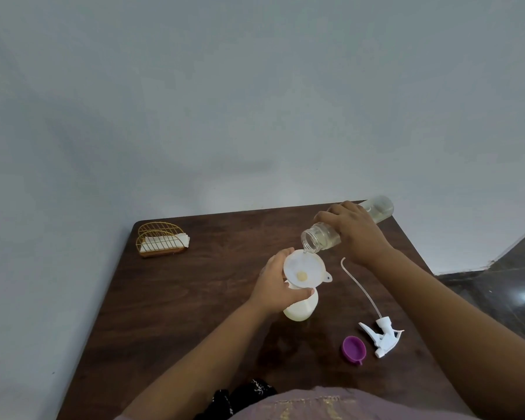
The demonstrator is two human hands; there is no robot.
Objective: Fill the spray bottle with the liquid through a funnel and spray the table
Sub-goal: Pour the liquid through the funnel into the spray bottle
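Fingers of the right hand wrap closed around the middle of a clear plastic bottle, tipped nearly level, its long axis running from the raised base beyond the hand, up and to its right, down to the open threaded mouth on its left. That mouth sits just over the far rim of the funnel, and a thin thread of pale liquid seems to drop into it; the pour turns on keeping the mouth above the bowl, not past its edge.

Below and left of the pouring hand, the left hand curls around the funnel's rim and neck, thumb on the near side, steadying it in the spray bottle, a squat, milky-white, translucent container standing upright on the dark wood-grain table. The funnel is white, smooth plastic, round, with a small tab on its right edge.

Nearer the body and right of the left hand lie the white trigger sprayer with its long thin dip tube, and touching or just beside it a purple cap. Far to the left stands a gold wire napkin holder.
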